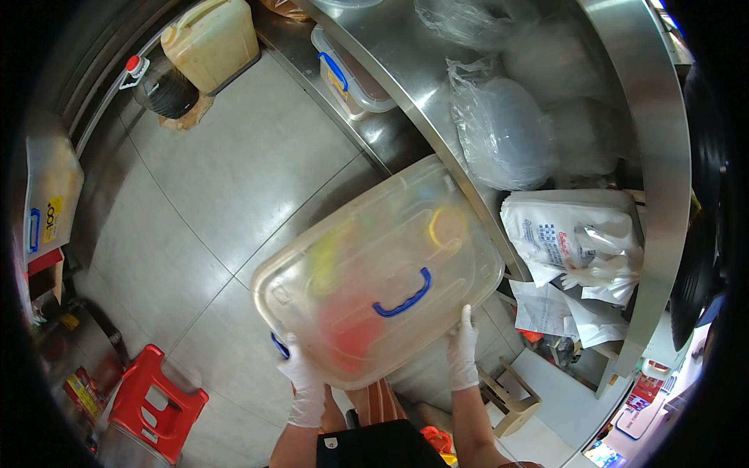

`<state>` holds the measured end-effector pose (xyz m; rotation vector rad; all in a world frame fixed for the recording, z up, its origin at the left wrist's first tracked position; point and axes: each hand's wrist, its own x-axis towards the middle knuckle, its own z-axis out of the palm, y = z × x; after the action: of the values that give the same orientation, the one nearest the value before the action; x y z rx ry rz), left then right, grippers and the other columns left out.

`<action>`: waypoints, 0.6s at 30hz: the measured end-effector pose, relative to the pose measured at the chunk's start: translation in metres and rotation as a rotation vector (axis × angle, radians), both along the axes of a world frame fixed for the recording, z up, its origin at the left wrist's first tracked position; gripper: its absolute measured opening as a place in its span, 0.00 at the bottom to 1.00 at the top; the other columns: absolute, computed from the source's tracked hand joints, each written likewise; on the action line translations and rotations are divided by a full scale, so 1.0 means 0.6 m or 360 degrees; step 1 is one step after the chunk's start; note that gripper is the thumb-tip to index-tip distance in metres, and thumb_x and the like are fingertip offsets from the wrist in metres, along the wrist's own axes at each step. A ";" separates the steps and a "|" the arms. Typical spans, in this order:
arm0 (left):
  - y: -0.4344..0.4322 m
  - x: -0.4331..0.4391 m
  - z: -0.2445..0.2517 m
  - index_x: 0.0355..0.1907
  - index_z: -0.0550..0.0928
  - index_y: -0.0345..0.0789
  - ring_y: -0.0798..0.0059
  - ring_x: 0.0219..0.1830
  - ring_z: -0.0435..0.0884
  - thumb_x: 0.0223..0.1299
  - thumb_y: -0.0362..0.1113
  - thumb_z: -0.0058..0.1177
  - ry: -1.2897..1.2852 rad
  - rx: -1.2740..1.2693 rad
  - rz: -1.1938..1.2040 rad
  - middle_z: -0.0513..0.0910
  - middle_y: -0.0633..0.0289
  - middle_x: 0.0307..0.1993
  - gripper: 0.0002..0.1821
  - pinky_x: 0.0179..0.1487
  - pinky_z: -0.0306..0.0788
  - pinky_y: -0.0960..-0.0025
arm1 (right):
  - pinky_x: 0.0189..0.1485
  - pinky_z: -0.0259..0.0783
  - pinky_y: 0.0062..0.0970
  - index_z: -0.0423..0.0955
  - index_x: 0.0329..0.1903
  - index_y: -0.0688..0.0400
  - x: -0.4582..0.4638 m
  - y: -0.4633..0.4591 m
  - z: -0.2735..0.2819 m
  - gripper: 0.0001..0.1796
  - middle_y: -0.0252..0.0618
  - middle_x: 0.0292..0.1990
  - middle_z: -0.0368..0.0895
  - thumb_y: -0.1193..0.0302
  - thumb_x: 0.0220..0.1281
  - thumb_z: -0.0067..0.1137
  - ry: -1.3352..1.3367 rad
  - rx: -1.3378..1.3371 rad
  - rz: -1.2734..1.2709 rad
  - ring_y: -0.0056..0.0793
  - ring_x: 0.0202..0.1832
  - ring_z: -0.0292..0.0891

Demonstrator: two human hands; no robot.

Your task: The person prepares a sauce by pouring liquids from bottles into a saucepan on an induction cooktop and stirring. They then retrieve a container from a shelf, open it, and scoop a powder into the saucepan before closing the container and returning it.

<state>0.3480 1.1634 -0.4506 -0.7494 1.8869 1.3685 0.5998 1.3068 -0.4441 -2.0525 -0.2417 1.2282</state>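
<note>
A large translucent plastic storage box with a lid and a blue carry handle is tilted in front of me. Blurred red, yellow-green and yellow-rimmed things show through its lid. My left hand, in a white glove, grips the near left corner beside a blue side latch. With the thumb up along the rim, my gloved right hand holds the near right edge. The fingers of both hands are partly hidden under the box. Its far right side meets the edge of a steel shelf.
Plastic bags of clear containers and a stack of printed white bags lie on the steel shelf. A red plastic stool stands at lower left. A jerrycan and a dark-filled bottle stand at upper left on the tiled floor.
</note>
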 end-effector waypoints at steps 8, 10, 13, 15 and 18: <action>0.036 0.115 0.121 0.61 0.66 0.29 0.73 0.51 0.74 0.61 0.28 0.54 -0.0087 0.0384 -0.0316 0.76 0.60 0.52 0.25 0.56 0.68 0.71 | 0.57 0.68 0.34 0.72 0.53 0.57 0.056 0.039 -0.001 0.20 0.34 0.50 0.77 0.65 0.60 0.60 0.0385 0.0486 0.0230 0.30 0.52 0.72; 0.017 0.132 0.106 0.65 0.61 0.30 0.72 0.56 0.71 0.56 0.23 0.57 -0.0075 0.0495 -0.0409 0.72 0.58 0.57 0.33 0.60 0.66 0.69 | 0.55 0.69 0.33 0.73 0.51 0.57 0.072 0.042 -0.003 0.18 0.34 0.49 0.78 0.66 0.60 0.60 0.0357 0.0470 0.0224 0.29 0.51 0.73; -0.018 0.142 0.081 0.65 0.59 0.31 0.72 0.59 0.69 0.52 0.22 0.59 -0.0027 0.0579 -0.0623 0.70 0.58 0.58 0.37 0.62 0.64 0.69 | 0.55 0.70 0.32 0.73 0.51 0.57 0.083 0.045 -0.006 0.17 0.34 0.48 0.78 0.67 0.59 0.60 0.0436 0.0491 0.0247 0.29 0.49 0.74; -0.031 0.147 0.073 0.63 0.62 0.30 0.72 0.57 0.70 0.51 0.23 0.60 0.0045 0.0566 -0.0680 0.71 0.58 0.56 0.36 0.61 0.65 0.69 | 0.54 0.70 0.32 0.74 0.50 0.57 0.084 0.046 -0.004 0.17 0.34 0.48 0.78 0.67 0.59 0.60 0.0418 0.0468 0.0247 0.29 0.49 0.74; -0.034 0.137 0.058 0.60 0.66 0.29 0.73 0.54 0.72 0.50 0.23 0.61 0.0035 0.0527 -0.0611 0.74 0.59 0.53 0.33 0.59 0.67 0.70 | 0.55 0.70 0.32 0.73 0.53 0.58 0.074 0.039 -0.005 0.19 0.35 0.49 0.78 0.68 0.59 0.60 0.0487 0.0587 0.0295 0.29 0.49 0.74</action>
<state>0.4301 1.1427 -0.4156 -0.1952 1.6532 1.3887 0.6439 1.3302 -0.4472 -1.5322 -0.4817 1.4671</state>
